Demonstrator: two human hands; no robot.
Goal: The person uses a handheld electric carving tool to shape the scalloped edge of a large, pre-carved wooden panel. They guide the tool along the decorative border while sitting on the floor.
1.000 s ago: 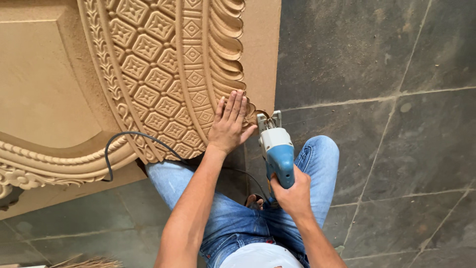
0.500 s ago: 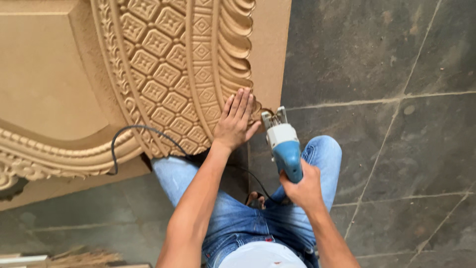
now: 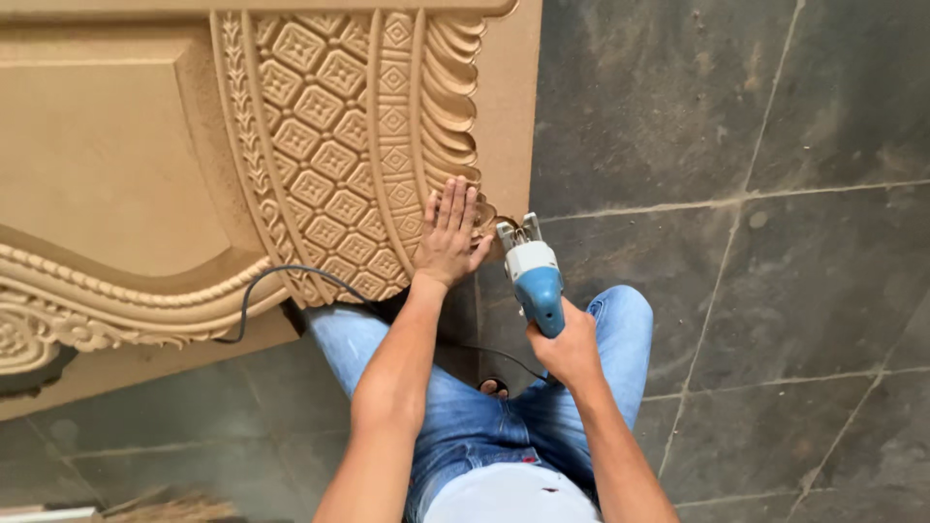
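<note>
The carved panel (image 3: 320, 174) is uniform tan, with a lattice of diamond-set squares, a leaf-vine band to the left of the lattice and a scalloped rope border to its right. The power tool (image 3: 535, 276), beside the panel's right edge, has a blue body, a pale grey head and a black cord (image 3: 291, 276). The floor (image 3: 756, 194) around the panel is dark grey tile with pale joints; the jeans (image 3: 484, 426) below it are mid-blue denim.

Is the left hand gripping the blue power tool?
No, the left hand lies flat on the carved panel; the right hand holds the power tool.
</note>
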